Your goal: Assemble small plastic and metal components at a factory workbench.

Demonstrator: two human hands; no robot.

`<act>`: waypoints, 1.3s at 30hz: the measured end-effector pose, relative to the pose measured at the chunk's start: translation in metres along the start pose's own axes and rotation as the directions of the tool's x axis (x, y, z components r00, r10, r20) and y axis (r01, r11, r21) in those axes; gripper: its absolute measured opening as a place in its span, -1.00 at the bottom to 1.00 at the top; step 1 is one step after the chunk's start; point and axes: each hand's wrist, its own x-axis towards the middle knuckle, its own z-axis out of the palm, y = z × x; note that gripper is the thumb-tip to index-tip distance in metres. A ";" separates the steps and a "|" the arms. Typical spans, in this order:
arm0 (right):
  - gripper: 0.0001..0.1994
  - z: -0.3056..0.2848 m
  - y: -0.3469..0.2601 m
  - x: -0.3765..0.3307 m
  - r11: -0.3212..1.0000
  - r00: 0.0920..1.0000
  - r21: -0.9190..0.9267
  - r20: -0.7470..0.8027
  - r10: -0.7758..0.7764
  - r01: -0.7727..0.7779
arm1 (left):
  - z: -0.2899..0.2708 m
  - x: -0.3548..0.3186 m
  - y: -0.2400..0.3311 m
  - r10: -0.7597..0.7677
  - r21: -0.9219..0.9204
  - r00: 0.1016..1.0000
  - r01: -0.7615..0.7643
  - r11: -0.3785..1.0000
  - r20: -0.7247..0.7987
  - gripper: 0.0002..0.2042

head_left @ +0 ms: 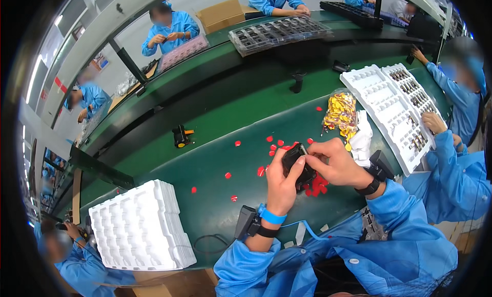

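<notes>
We hold a black plastic housing (pixel 293 154) above the green work surface (pixel 215 194), over the main cluster of red pieces (pixel 319 187). Our left hand (pixel 283 183) is closed around the housing, with the thumb laid across its face. Our right hand (pixel 335 164) meets the housing at its right side, fingers bent inward and thumb and fingertips drawn close; we cannot tell whether they pinch the housing itself or a small piece against it.

A blue wrist strap (pixel 272 215) encircles our left wrist. Further red pieces lie scattered to the left of the hands. Beyond the right hand, a clear bag of yellow pieces (pixel 340 112) rests beside crumpled white sheeting (pixel 363 138). White moulded trays (pixel 371 99) carrying small parts lie to the right; a stack of white moulded trays (pixel 136 225) stands at left. On the green conveyor (pixel 220 117) sits a black-and-yellow component (pixel 180 136).
</notes>
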 end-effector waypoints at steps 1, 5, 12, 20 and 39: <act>-0.81 0.000 0.002 0.006 0.993 0.997 -0.087 0.005 -0.078 0.078 | -0.002 0.000 0.002 0.005 -0.004 1.000 -0.005 1.000 -0.008 -0.77; -0.79 0.006 0.025 0.072 0.880 0.946 -0.365 0.011 -0.323 0.304 | -0.011 0.002 -0.001 0.034 0.065 0.967 -0.018 0.998 -0.251 -0.82; -0.83 0.023 0.096 0.216 0.783 0.989 -0.607 -0.137 0.063 -0.135 | -0.018 0.014 -0.015 0.185 0.152 0.904 -0.135 0.979 -0.386 -0.92; -0.66 0.029 0.093 0.197 0.736 0.981 -0.677 -0.153 -0.123 -0.014 | -0.020 0.011 -0.016 0.228 0.285 0.908 -0.128 0.950 -0.351 -0.94; -0.53 -0.206 0.177 0.002 0.305 0.958 -0.911 -0.242 0.152 -0.278 | -0.005 0.005 -0.008 0.259 0.419 0.946 -0.158 0.894 -0.196 -0.96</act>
